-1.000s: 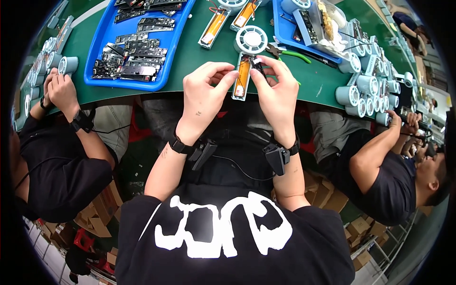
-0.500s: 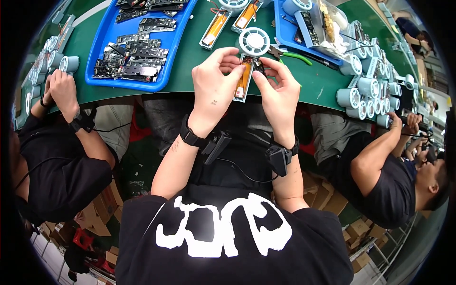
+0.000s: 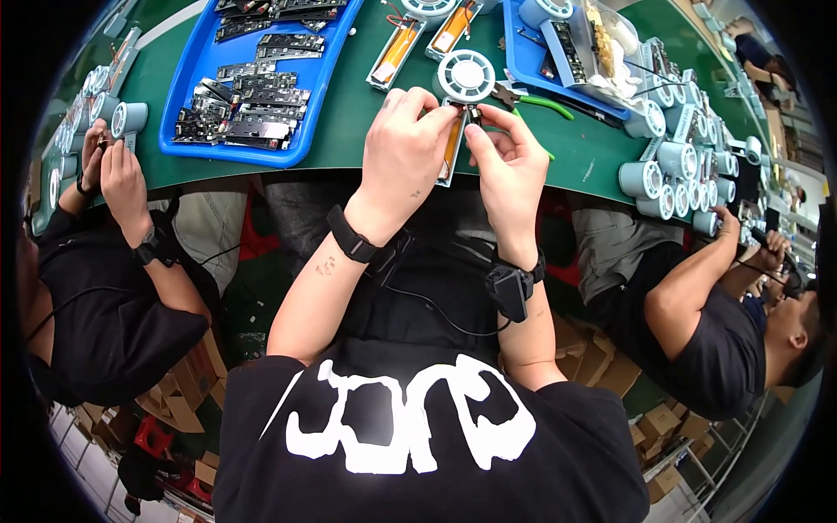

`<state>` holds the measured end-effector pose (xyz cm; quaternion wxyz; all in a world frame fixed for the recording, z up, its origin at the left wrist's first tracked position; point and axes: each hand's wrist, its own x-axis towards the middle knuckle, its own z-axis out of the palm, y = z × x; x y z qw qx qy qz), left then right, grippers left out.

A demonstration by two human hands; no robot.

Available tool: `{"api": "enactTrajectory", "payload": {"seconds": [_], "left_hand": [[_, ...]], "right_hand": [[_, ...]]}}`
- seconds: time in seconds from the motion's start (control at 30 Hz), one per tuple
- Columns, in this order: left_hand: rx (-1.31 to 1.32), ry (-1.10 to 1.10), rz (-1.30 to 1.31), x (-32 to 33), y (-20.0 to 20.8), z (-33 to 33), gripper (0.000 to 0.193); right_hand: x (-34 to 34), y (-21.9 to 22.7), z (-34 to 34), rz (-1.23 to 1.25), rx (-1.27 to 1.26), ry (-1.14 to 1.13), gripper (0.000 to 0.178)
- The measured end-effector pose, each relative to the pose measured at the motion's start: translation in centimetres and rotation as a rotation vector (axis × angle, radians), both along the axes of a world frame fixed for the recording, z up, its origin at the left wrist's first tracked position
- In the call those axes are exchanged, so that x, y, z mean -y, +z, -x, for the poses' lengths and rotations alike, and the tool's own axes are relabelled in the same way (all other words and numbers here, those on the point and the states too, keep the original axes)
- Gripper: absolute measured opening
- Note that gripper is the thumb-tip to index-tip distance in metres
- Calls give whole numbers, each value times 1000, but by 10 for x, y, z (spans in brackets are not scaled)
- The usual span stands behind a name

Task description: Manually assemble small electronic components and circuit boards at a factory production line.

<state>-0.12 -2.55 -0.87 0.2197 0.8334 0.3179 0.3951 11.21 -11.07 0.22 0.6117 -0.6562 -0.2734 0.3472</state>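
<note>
Evidently right hand [image 3: 513,164] pinches an obscured dark board [image 3: 472,114]; left hand's grip [image 3: 405,148] is unclear.

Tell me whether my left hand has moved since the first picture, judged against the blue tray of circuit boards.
Yes: the left hand has shifted right, widening the gap between it and the blue tray.

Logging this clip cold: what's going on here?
A person works two-handed on a light-blue fan lying on the green table. Its handle is open, showing an orange part. The left hand and right hand meet just below the fan head, the right fingertips at a small dark piece; whether it is seated is hidden.
</note>
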Motion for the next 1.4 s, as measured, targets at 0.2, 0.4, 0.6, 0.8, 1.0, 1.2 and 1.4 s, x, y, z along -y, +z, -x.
{"api": "enactTrajectory", "payload": {"seconds": [0.2,0.4,0.6,0.8,1.0,1.2,1.4], "left_hand": [[-410,-77,-187,-1,14,5,24],[-41,-172,144,8,-5,14,27],[336,-78,649,22,-15,12,21],[272,-118,634,22,-13,17,24],[358,-176,778,13,-16,20,23],[240,-132,522,7,-10,32,16],[187,-24,120,-13,-11,44,8]], "right_hand": [[-5,-9,3,-23,230,-41,27],[-8,-1,13,-13,453,-88,24],[-12,-8,19,63,802,-123,22],[-15,-10,27,95,906,-149,26],[-21,-12,26,97,886,-129,36],[-12,-15,44,234,1213,-61,49],[1,-22,46,211,1221,52,56]]}}
